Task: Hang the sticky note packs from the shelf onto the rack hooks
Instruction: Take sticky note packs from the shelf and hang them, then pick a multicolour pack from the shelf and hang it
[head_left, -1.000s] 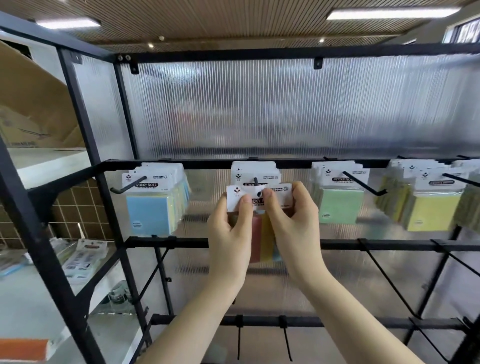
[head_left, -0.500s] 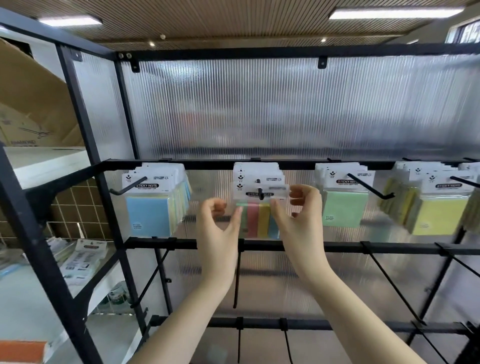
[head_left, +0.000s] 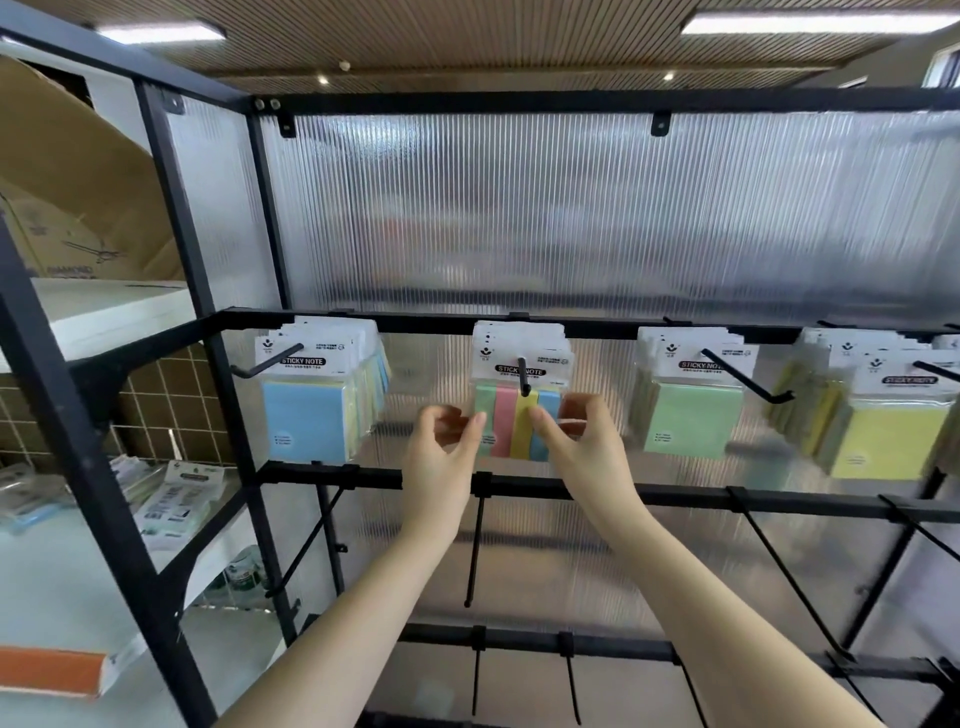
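Striped sticky note pack (head_left: 517, 423) is hanging on its hook (head_left: 522, 376); your loosely curled, empty left hand (head_left: 441, 457) and right hand (head_left: 582, 447) are flanking it; shelf packs (head_left: 176, 499) are waiting.

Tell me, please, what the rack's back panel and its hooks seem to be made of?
The back panel looks like translucent ribbed plastic, perhaps polycarbonate sheet: fine vertical flutes, blurred shapes showing through. The hooks appear to be thin metal rod with a matte black coating, like the rack frame; the exact metal cannot be told.

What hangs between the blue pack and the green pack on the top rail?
In the head view, the striped multicolour pack hangs there on its hook, between the hands.
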